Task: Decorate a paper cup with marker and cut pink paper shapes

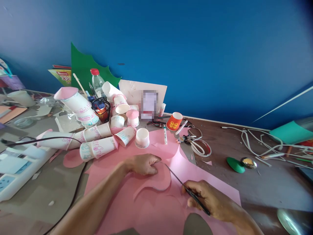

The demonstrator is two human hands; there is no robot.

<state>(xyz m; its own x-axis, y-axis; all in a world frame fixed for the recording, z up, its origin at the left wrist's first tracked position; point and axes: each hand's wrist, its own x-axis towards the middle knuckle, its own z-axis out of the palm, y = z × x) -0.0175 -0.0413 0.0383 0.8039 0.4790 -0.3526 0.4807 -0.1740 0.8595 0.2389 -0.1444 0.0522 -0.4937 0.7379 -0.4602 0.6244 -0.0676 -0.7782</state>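
My left hand (144,164) pinches a partly cut, rounded flap of pink paper (160,179) between thumb and fingers. The flap's curved edge lifts off the large pink sheet (146,215) beneath. In my right hand (205,197) are black-handled scissors (195,197), seen nearly edge-on. Their long thin blades point up and left toward the flap's edge beside my left hand. My fingers cover part of the handles. Behind the hands stands a white paper cup (142,138), and a marker (165,134) lies at the sheet's far edge.
Stacked, drawn-on paper cups (97,148) lie at left, some with pink cone tops. A red cup (174,121) and a key bunch (187,139) sit behind. White cables (254,143) spread at right. A power strip (26,169) and black cord (79,186) are at left.
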